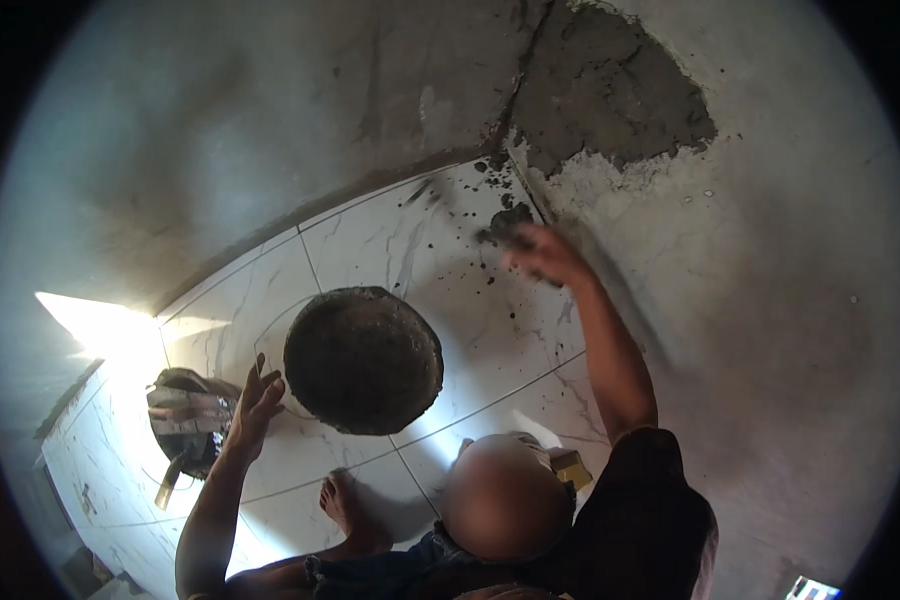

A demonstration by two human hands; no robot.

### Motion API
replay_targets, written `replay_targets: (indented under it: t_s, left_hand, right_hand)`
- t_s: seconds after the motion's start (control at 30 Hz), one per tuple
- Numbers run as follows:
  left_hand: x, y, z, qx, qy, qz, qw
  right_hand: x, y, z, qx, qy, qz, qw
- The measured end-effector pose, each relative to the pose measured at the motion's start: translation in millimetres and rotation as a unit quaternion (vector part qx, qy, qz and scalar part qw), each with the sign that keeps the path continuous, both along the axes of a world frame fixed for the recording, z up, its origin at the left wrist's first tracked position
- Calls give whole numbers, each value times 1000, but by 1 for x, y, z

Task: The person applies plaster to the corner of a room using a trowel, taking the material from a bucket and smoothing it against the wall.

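Note:
A round, mortar-crusted bucket [365, 365] stands on the tiled floor, its inside dark and grey. My left hand [254, 405] is beside its left rim, close to the thin wire handle, with fingers stretched and apart. My right hand [545, 255] reaches forward to the floor by the wall, at a dark lump of wet mortar [511, 217]. Motion smears its fingers, so whether they hold any mortar is unclear. Past the lump, crumbs of mortar lie scattered toward the corner. A fresh grey mortar patch [615, 85] covers part of the right-hand wall.
Left of the bucket sits a second container [185, 380] with tools in or across it, one with a wooden handle [170, 482]. My bare foot [340, 500] rests on the tiles. A yellow object [570, 469] lies low on the right. Walls meet at the far corner.

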State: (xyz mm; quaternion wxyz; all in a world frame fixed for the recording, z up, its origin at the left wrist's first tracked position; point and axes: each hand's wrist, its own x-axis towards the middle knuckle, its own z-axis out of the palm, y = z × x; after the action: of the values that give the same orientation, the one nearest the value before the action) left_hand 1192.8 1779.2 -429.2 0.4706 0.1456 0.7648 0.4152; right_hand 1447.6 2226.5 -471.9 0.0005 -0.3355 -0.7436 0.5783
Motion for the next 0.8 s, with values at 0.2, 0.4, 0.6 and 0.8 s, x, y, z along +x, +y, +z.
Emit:
replay_targets:
  t_s: [0.2, 0.4, 0.6, 0.8]
  left_hand:
    - [-5, -4, -12, -3, 90, -22, 996]
    - [-33, 15, -68, 103, 175, -27, 979]
    - [-27, 25, -79, 138, 175, 5, 975]
    - [-24, 20, -96, 123, 193, 70, 971]
  right_hand:
    - [68, -30, 35, 278, -24, -126, 952]
    - [110, -127, 52, 306, -21, -88, 948]
    - [89, -178, 80, 366, 18, 30, 930]
    - [12, -211, 98, 581, -113, 287, 753]
